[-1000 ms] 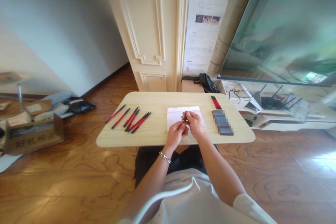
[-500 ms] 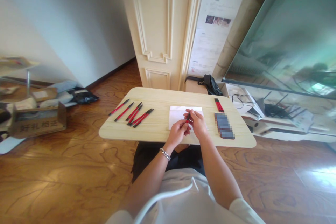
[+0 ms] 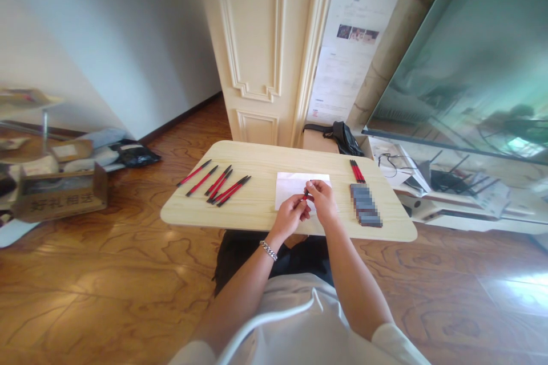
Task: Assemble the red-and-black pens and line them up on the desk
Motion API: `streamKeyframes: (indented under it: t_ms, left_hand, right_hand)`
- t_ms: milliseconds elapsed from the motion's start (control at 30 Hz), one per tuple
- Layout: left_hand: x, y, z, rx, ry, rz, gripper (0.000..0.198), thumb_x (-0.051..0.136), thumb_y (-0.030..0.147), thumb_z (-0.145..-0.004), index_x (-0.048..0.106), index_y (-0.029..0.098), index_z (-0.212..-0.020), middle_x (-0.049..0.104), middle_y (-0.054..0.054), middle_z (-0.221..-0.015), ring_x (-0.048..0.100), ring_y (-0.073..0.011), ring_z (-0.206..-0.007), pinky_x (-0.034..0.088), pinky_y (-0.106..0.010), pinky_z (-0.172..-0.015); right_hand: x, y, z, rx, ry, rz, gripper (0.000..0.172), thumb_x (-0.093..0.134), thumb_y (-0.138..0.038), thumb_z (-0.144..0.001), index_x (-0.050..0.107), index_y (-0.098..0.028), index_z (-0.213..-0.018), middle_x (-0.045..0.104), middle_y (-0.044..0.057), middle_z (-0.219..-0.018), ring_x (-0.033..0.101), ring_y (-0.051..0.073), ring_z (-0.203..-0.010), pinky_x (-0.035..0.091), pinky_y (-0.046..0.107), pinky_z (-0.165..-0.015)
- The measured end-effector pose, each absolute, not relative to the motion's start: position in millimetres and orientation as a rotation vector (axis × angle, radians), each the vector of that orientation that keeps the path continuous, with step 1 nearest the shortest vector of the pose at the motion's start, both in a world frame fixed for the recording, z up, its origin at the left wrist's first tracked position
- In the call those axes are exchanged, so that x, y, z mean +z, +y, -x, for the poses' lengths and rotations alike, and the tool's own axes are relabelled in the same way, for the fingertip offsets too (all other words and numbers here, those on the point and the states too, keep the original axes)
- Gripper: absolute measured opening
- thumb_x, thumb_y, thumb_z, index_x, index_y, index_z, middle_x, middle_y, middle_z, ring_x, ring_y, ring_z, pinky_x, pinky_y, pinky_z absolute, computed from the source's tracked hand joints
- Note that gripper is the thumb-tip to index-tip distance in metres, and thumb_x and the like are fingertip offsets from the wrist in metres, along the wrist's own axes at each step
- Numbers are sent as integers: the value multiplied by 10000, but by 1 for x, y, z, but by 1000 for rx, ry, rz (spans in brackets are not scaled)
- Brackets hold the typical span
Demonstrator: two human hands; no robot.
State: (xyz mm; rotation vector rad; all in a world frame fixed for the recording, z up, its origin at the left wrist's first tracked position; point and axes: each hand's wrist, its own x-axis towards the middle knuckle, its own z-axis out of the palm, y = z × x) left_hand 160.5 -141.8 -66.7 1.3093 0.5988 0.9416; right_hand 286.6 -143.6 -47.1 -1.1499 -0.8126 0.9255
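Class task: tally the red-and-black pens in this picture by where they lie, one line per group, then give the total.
Spread-out red-and-black pens: 6
Tight bunch of red-and-black pens: 3 (packed closely, so this count is less sure)
Held pen: 1
Total: 10

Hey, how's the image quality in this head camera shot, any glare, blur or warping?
In the head view, wide-angle warping bends the door frame and tabletop; sunlight glares on the wood floor at lower right; the pixelated block is unreadable; the red-and-black pen looks small and soft-edged.
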Motion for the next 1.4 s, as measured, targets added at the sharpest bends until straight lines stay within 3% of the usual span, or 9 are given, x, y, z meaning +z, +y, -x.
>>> streamKeyframes:
  t_ms: [200, 400, 567, 733, 900, 1067, 1233, 1400]
  left_hand:
    - [-68, -140, -160, 941, 572, -1330, 342, 532, 465, -897, 596, 153, -1021, 606, -26, -725, 568, -111, -582, 404, -221, -517]
    - [-71, -140, -161, 951, 566, -1324, 337, 531, 464, -898, 594, 154, -1016, 612, -37, -747, 568, -109, -590, 402, -218, -515]
    - [-72, -139, -161, 947, 565, -1326, 339, 526, 467, -901, 585, 158, -1028, 608, -32, -746, 571, -112, -592, 401, -219, -515]
    - [-71, -139, -161, 948, 571, -1322, 343, 538, 474, -891, 590, 159, -1017, 609, -29, -737, 572, -111, -588, 402, -217, -512]
    - [-68, -141, -161, 959, 586, -1315, 382, 546, 503, -878, 594, 155, -1030, 619, -29, -728, 575, -111, -580, 407, -222, -512]
    - [-67, -141, -162, 958, 594, -1307, 406, 552, 507, -873, 594, 153, -1066, 627, -32, -728, 572, -112, -569, 399, -223, -501]
    - [-70, -140, -163, 965, 577, -1294, 434, 563, 497, -873, 570, 152, -1137, 619, -21, -721, 585, -112, -573, 407, -224, -509]
    - [-71, -139, -162, 974, 579, -1285, 452, 569, 489, -874, 540, 154, -1176, 626, -23, -724, 588, -113, -572, 410, -224, -518]
  right_hand:
    - [-45, -146, -287, 1019, -809, 1133, 368, 641, -506, -783, 677, -182, -953, 688, 69, -876, 624, 170, -779, 519, 307, -703]
    - [-47, -144, -287, 944, -843, 1141, 319, 705, -485, -737, 654, -191, -850, 648, 21, -772, 595, 144, -709, 502, 273, -662]
    - [-46, -144, -288, 1029, -824, 1137, 397, 642, -537, -769, 673, -193, -964, 680, 51, -860, 617, 159, -742, 512, 295, -687]
    - [-46, -144, -288, 922, -824, 1188, 370, 734, -499, -685, 648, -191, -872, 649, 15, -759, 592, 143, -683, 508, 282, -665]
    - [-44, -144, -289, 1001, -862, 1183, 426, 647, -546, -748, 671, -187, -976, 695, 60, -883, 625, 160, -742, 505, 297, -690]
    - [-45, -144, -291, 903, -882, 1247, 389, 713, -518, -696, 660, -187, -893, 675, 22, -762, 602, 143, -671, 473, 267, -635]
    - [-46, -145, -293, 985, -897, 1218, 429, 633, -542, -758, 674, -203, -1017, 706, 61, -950, 639, 169, -788, 487, 285, -671]
    - [-46, -146, -294, 902, -888, 1276, 385, 711, -487, -698, 664, -190, -939, 700, 39, -843, 630, 160, -733, 474, 272, -648]
